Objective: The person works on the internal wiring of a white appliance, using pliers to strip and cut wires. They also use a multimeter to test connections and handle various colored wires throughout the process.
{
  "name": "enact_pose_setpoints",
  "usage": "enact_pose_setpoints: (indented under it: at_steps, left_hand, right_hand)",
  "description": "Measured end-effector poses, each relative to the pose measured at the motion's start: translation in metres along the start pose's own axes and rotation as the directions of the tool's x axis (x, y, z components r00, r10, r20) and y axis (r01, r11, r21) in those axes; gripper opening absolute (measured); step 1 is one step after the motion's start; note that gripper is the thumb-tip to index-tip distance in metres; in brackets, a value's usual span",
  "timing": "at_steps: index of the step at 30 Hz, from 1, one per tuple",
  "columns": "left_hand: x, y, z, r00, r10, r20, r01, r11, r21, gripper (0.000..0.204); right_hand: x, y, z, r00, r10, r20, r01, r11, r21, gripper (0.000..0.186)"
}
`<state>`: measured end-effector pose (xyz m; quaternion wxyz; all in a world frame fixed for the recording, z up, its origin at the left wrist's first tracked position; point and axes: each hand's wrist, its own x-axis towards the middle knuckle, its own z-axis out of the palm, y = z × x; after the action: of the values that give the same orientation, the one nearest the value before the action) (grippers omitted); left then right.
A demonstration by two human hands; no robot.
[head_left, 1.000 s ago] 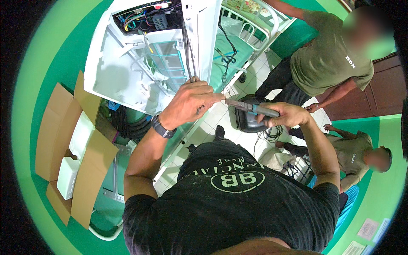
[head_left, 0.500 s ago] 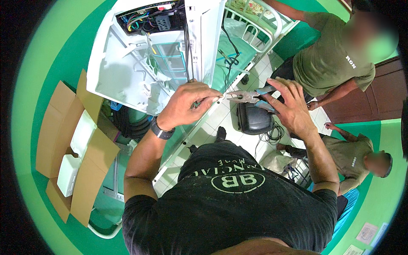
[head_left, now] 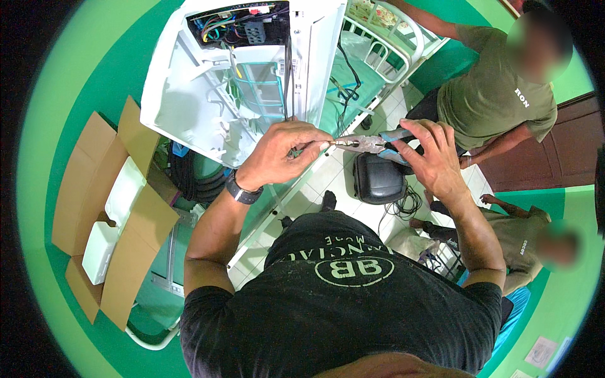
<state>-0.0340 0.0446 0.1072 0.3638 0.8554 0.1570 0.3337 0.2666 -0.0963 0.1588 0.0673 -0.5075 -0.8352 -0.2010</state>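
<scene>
My left hand (head_left: 280,154), with a dark watch on its wrist, is closed in a pinch on a thin wire (head_left: 334,143) whose end pokes out past the fingertips. My right hand (head_left: 439,157) grips pliers (head_left: 365,143) by their blue and black handles. The plier jaws point left and meet the wire end just beyond my left fingertips; they look nearly closed on it. Beyond my left hand stands an opened white air conditioner unit (head_left: 179,94), with coloured wires (head_left: 217,30) in a dark compartment and a blue-edged mesh filter (head_left: 261,88).
A cardboard box (head_left: 142,242) with white foam (head_left: 101,252) lies at left, near a coiled black hose (head_left: 189,183). A white-railed bed (head_left: 413,47) stands beyond. A black padded seat (head_left: 380,179) and coiled cable (head_left: 406,200) are on the floor. Two people (head_left: 491,88) are at right.
The pliers have come up to my left fingertips, and their jaws have narrowed around the wire end. The view has shifted slightly, while my left hand keeps its pinch.
</scene>
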Motion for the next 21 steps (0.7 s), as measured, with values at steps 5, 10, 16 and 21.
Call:
enact_pose_setpoints:
  at_steps: [5,10,16,21]
  left_hand:
    - [-0.003,-0.0055,0.002,0.997,0.063,-0.047,-0.063,0.998,0.012,0.012]
    - [-0.0012,-0.0068,0.0032,0.996,0.077,-0.045,-0.076,0.997,0.028,0.012]
    - [-0.0007,-0.0096,0.0028,0.995,0.09,-0.05,-0.09,0.996,0.012,0.013]
    - [0.0017,-0.0089,0.0035,0.995,0.083,-0.048,-0.082,0.996,0.016,0.014]
  right_hand:
    - [-0.0008,-0.0011,0.0031,1.0,-0.014,0.004,0.014,1.0,0.015,0.031]
    - [0.0005,0.0004,0.0039,1.0,-0.019,-0.017,0.02,1.0,0.011,0.03]
    - [0.0048,0.0008,0.0027,1.0,-0.022,0.002,0.022,0.999,0.028,0.029]
    - [0.0031,0.0078,0.0074,0.997,-0.005,0.08,-0.003,0.996,0.094,0.029]
